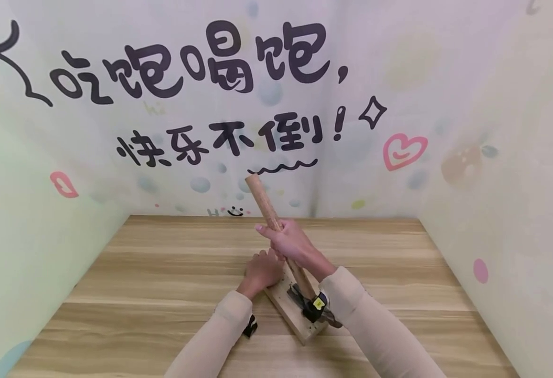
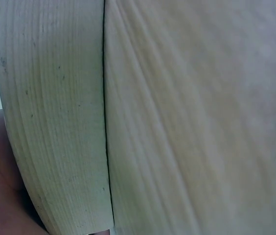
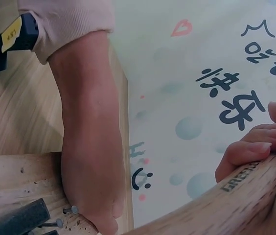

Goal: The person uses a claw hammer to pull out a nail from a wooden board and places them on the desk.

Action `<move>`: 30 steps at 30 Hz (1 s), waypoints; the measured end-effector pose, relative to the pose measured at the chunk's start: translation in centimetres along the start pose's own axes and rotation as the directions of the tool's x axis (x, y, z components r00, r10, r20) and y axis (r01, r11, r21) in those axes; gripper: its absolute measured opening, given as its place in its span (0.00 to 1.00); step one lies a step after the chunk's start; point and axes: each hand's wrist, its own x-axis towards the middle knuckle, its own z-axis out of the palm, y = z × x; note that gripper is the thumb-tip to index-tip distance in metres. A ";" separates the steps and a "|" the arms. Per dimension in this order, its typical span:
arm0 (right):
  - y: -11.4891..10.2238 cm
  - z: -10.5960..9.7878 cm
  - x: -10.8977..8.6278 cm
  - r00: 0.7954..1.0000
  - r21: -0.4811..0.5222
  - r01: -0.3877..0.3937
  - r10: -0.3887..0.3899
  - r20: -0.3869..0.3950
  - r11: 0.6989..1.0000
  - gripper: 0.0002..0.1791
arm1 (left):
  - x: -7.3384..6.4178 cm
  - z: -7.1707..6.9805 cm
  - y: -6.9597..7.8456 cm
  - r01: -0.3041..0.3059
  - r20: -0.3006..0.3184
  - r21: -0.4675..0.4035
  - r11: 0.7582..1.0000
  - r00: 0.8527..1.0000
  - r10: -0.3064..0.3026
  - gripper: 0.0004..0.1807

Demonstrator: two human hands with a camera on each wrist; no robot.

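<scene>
By the curled left hand, a wooden board is held on the desk; over it, a hammer, its long axis slanting from low head up, leftward and away, is gripped by the right hand.

Wood leads here: fine flecked grain is shown along the hammer handle, with dark lettering stamped into it, while straight, matt grain is displayed by the pale board, its face dotted with small dark marks. Dull, dark metal is seen at the hammer head; greyer metal is spotted on the nails. Streaked wood-look finish is carried by the desk, soft ribbed cloth by the sleeve, black plastic by the wrist camera.
</scene>
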 end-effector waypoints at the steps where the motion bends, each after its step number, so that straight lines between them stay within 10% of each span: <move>1: 0.0 0.0 0.0 1.000 -0.008 0.005 -0.005 -0.003 1.000 0.24 | 0.0 -0.1 0.0 -0.003 -0.003 -0.006 1.000 1.000 0.003 0.26; 30: 0.3 -0.4 -1.6 0.995 0.040 0.091 -0.088 -0.051 0.995 0.25 | 0.0 0.1 -0.4 -0.044 -0.025 0.005 0.999 0.999 0.044 0.26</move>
